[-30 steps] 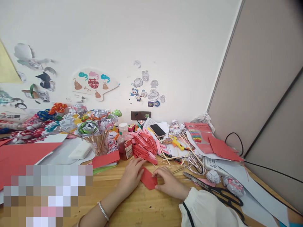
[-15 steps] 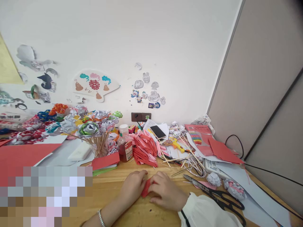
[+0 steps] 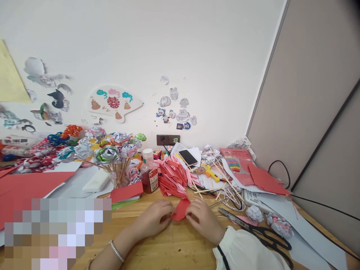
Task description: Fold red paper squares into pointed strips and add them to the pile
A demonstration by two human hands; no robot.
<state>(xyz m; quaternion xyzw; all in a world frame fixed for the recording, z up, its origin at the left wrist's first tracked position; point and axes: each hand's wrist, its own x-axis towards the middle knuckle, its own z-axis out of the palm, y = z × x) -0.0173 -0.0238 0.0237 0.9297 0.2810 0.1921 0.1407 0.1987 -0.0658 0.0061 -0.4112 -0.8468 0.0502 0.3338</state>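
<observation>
A small folded piece of red paper [image 3: 181,209] is held just above the wooden table [image 3: 168,247] between both hands. My left hand [image 3: 156,219], with a bracelet on its wrist, pinches the paper's left edge. My right hand [image 3: 204,219], in a white sleeve, pinches its right edge, fingers curled. Just behind the hands lies a heap of folded red and pink paper pieces [image 3: 173,178].
Black scissors [image 3: 258,232] lie right of my right hand, next to crumpled paper balls [image 3: 254,213]. A red-liquid bottle [image 3: 148,175], a cup of paper roses on sticks [image 3: 116,161], a phone [image 3: 188,156], wooden skewers, red sheets [image 3: 28,185] and cables crowd the back.
The hands pressed the red paper flat on the table half a second ago; now they have lifted it slightly and hold it pinched by both edges.
</observation>
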